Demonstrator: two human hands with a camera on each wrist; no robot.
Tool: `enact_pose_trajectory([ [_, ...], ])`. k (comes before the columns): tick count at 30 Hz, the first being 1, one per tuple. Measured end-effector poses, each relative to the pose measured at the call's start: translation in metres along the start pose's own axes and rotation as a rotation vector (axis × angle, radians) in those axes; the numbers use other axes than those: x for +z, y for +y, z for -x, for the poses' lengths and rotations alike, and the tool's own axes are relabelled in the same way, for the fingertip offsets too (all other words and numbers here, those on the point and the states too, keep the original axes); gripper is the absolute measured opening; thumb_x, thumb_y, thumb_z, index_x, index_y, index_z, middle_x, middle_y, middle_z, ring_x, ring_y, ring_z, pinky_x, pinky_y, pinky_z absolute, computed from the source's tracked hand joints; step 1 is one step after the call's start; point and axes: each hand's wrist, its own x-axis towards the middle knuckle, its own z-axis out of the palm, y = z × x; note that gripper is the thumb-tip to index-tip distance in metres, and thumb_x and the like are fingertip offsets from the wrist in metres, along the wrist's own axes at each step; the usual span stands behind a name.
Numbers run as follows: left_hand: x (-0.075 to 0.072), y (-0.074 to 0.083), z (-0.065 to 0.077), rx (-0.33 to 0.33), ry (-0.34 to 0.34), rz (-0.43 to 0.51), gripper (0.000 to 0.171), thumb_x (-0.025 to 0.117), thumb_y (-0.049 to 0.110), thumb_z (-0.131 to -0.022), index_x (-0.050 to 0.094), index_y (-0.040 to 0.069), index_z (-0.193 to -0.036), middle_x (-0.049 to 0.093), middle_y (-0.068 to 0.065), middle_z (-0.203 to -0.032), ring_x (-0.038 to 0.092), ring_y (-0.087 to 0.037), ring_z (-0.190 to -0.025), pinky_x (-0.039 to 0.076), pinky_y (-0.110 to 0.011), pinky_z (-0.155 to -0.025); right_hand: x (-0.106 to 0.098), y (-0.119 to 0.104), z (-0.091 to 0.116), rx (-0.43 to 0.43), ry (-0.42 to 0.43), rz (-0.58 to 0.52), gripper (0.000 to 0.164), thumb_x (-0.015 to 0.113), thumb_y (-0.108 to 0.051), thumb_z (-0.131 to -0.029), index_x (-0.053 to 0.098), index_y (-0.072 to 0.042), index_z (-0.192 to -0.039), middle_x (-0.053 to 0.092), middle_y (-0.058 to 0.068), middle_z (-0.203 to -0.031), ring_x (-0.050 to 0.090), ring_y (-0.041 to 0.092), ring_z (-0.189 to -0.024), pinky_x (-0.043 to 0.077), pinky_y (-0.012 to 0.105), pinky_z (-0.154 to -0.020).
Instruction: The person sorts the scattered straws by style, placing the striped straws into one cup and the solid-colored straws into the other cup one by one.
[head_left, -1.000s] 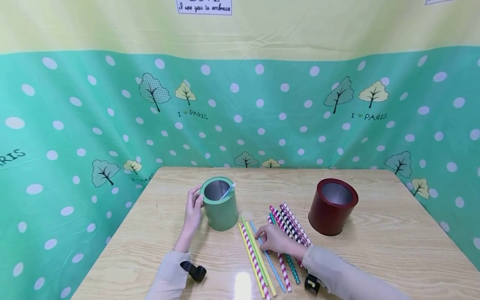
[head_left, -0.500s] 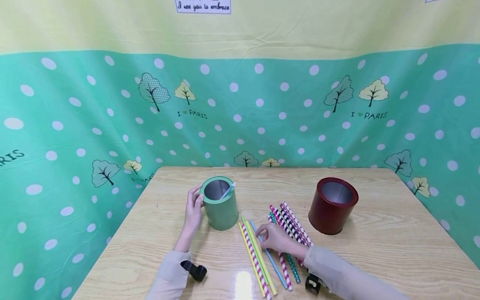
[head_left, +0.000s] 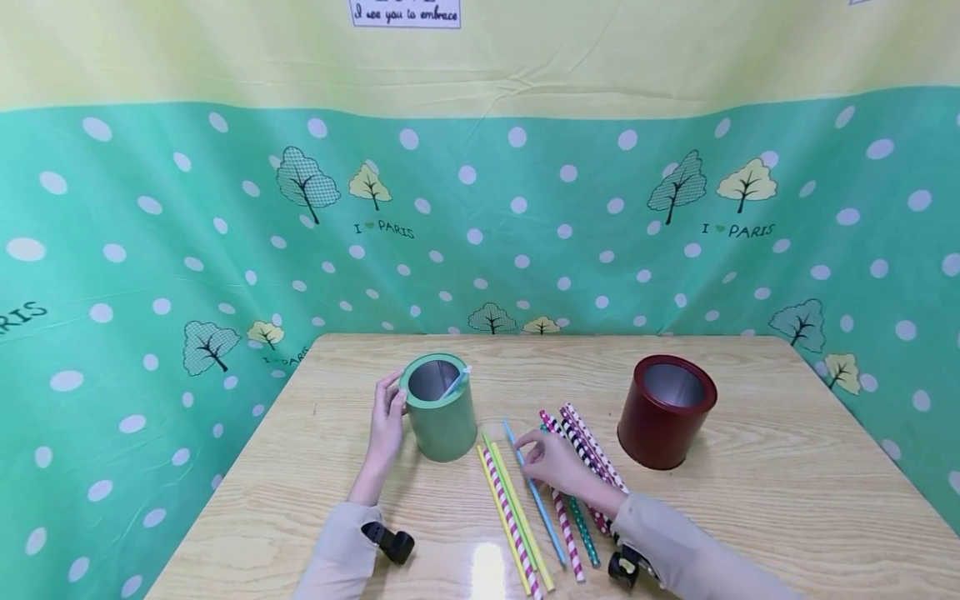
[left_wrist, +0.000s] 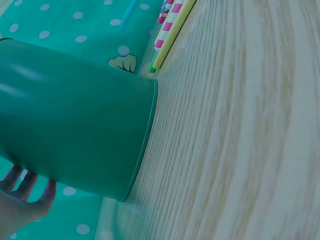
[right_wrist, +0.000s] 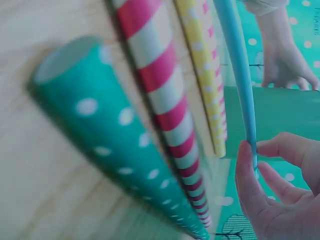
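Note:
My right hand (head_left: 553,461) pinches a light blue paper straw (head_left: 547,521) between thumb and fingertips; the right wrist view shows the straw (right_wrist: 237,65) lifted off the table. The left hand (head_left: 386,417) rests its fingertips against the left side of a green can (head_left: 444,429), which stands upright. In the left wrist view, fingers (left_wrist: 47,197) touch the can's wall. A light blue straw (head_left: 454,383) leans inside that can, its end above the rim. Left of the held straw lie yellow straws (head_left: 501,521), a green one and a pink-and-white striped one.
Right of the held straw lie a striped straw (head_left: 567,533), a teal dotted straw (head_left: 583,533) and several patterned straws (head_left: 592,446), partly under the right forearm. A dark red can (head_left: 663,429) stands upright at the right. A polka-dot curtain (head_left: 480,208) hangs behind the wooden table (head_left: 780,467).
The right hand has raised the blue straw and moved it slightly away from the person, toward the back of the table. The left hand and the green can have stayed in place.

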Motion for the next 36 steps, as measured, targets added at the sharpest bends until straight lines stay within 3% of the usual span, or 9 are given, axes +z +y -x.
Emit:
enact_pose_trajectory([
  [7, 0.0, 0.0, 0.0, 0.0, 0.002, -0.005, 0.036, 0.035, 0.013, -0.095, 0.033, 0.0, -0.128, 0.049, -0.024, -0.111, 0.048, -0.016, -0.097, 0.042, -0.021, -0.076, -0.003, -0.011, -0.003, 0.029, 0.053, -0.102, 0.035, 0.053, 0.008, -0.071, 0.055, 0.004, -0.106, 0.056, 0.007, -0.069, 0.053, 0.015, -0.05, 0.04, 0.025, -0.039],
  [14, 0.0, 0.0, 0.001, -0.016, 0.0, -0.001, 0.036, 0.036, 0.014, -0.094, 0.034, 0.003, -0.129, 0.049, -0.024, -0.111, 0.048, -0.009, -0.094, 0.041, -0.021, -0.076, -0.004, -0.02, -0.005, 0.006, 0.116, -0.201, 0.039, 0.051, 0.01, -0.069, 0.052, 0.008, -0.108, 0.058, 0.018, -0.075, 0.055, 0.018, -0.054, 0.051, 0.039, -0.053],
  [23, 0.0, -0.002, 0.0, -0.02, 0.011, -0.004, 0.036, 0.036, 0.015, -0.094, 0.036, 0.004, -0.128, 0.05, -0.022, -0.111, 0.048, -0.01, -0.094, 0.041, -0.023, -0.076, -0.01, -0.042, -0.006, -0.007, 0.199, -0.332, 0.044, 0.052, 0.014, -0.069, 0.05, 0.01, -0.113, 0.059, 0.019, -0.079, 0.058, 0.025, -0.062, 0.052, 0.037, -0.057],
  [26, 0.0, -0.002, 0.0, -0.026, 0.013, -0.004, 0.036, 0.036, 0.016, -0.094, 0.036, 0.005, -0.128, 0.049, -0.022, -0.111, 0.048, -0.011, -0.094, 0.041, -0.024, -0.076, -0.009, -0.04, -0.012, -0.016, 0.231, -0.357, 0.044, 0.054, 0.013, -0.07, 0.051, 0.008, -0.114, 0.059, 0.014, -0.079, 0.058, 0.022, -0.063, 0.052, 0.037, -0.056],
  [36, 0.001, -0.002, 0.001, -0.009, 0.018, -0.018, 0.037, 0.037, 0.018, -0.094, 0.036, 0.003, -0.128, 0.05, -0.022, -0.112, 0.048, -0.013, -0.096, 0.041, -0.024, -0.075, -0.015, -0.061, -0.014, -0.033, 0.286, -0.418, 0.04, 0.059, 0.008, -0.076, 0.052, 0.005, -0.115, 0.057, 0.014, -0.085, 0.056, 0.015, -0.069, 0.052, 0.033, -0.059],
])
